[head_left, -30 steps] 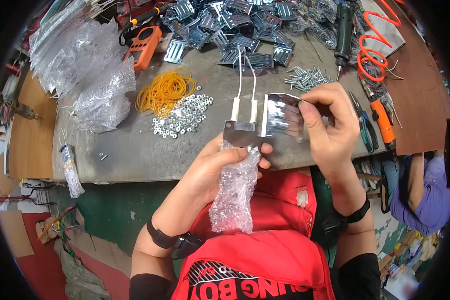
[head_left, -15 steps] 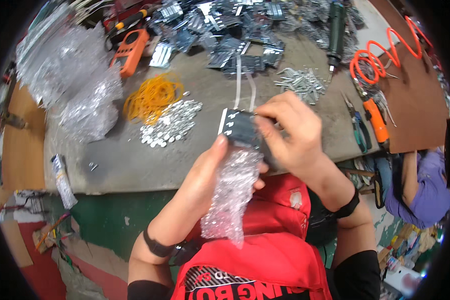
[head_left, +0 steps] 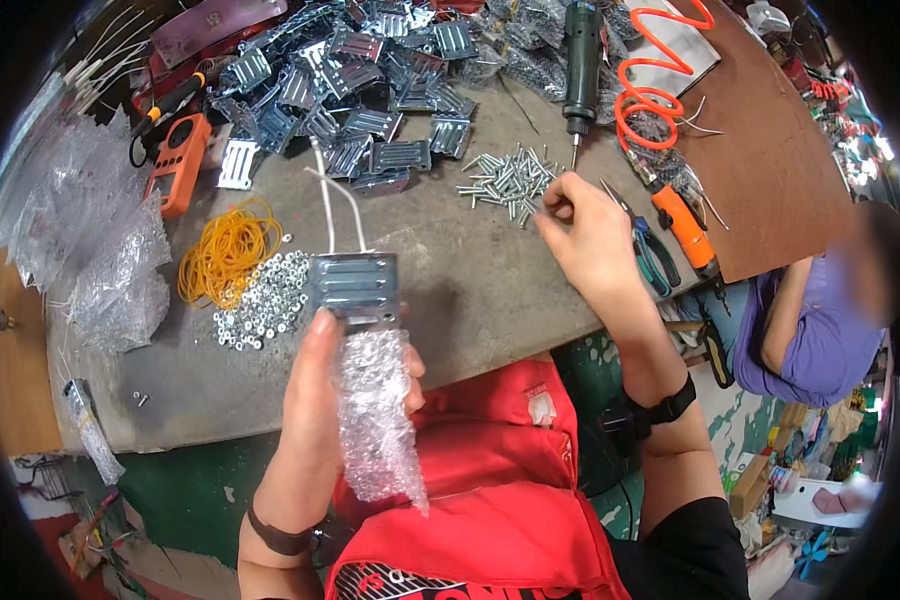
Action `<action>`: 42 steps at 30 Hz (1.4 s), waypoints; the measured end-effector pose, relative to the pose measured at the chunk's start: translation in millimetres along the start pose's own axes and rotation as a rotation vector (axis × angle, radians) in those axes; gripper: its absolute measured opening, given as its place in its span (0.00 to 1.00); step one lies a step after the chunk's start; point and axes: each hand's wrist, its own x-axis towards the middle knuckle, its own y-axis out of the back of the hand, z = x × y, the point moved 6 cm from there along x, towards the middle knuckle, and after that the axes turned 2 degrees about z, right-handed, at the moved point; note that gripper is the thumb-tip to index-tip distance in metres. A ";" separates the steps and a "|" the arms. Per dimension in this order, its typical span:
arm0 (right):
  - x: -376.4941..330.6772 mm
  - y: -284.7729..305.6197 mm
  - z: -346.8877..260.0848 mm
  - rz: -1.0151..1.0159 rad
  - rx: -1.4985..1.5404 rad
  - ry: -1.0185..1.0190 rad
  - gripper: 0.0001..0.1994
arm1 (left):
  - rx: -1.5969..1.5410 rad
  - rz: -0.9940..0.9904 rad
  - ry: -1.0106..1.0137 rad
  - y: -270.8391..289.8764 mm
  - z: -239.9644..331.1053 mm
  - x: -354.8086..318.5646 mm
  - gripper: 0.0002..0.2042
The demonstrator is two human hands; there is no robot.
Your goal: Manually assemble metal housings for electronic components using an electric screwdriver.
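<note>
My left hand (head_left: 312,405) is closed round a bundle above the table's front edge. At its top sits a dark, slotted metal plate (head_left: 355,285), my thumb against its lower left corner. Two white wires (head_left: 328,205) stick out beyond the plate. Below it hangs a strip of clear bubble wrap (head_left: 378,420). My right hand (head_left: 592,240) is at the right edge of a pile of silver screws (head_left: 500,182), fingers curled and thumb close to the index finger. Whatever lies between those fingertips is too small to make out.
Nuts (head_left: 265,305) and yellow rubber bands (head_left: 228,250) lie left, beside bubble wrap (head_left: 120,230) and an orange device (head_left: 180,165). Slotted plates (head_left: 370,125) heap at the back. A dark power screwdriver (head_left: 582,70), pliers (head_left: 653,258) and orange-handled tool (head_left: 682,225) lie right. A person (head_left: 805,330) sits beyond.
My right hand has left the plate and moved right to the screws. My left hand has shifted left with the bundle, whose slotted face now shows more squarely. The whole view has also shifted.
</note>
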 end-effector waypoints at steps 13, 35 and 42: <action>-21.0 -5.2 -57.1 -0.223 0.695 -0.044 0.06 | -0.016 0.053 0.008 0.3 -3.4 0.4 0.27; -38.3 10.3 -155.4 -0.232 0.230 0.541 0.13 | -0.059 0.037 0.022 -2.8 -12.2 -3.0 0.21; -44.3 -6.0 -175.0 -0.111 0.442 0.743 0.14 | -0.070 -0.105 -0.035 -12.0 -9.2 -6.4 0.12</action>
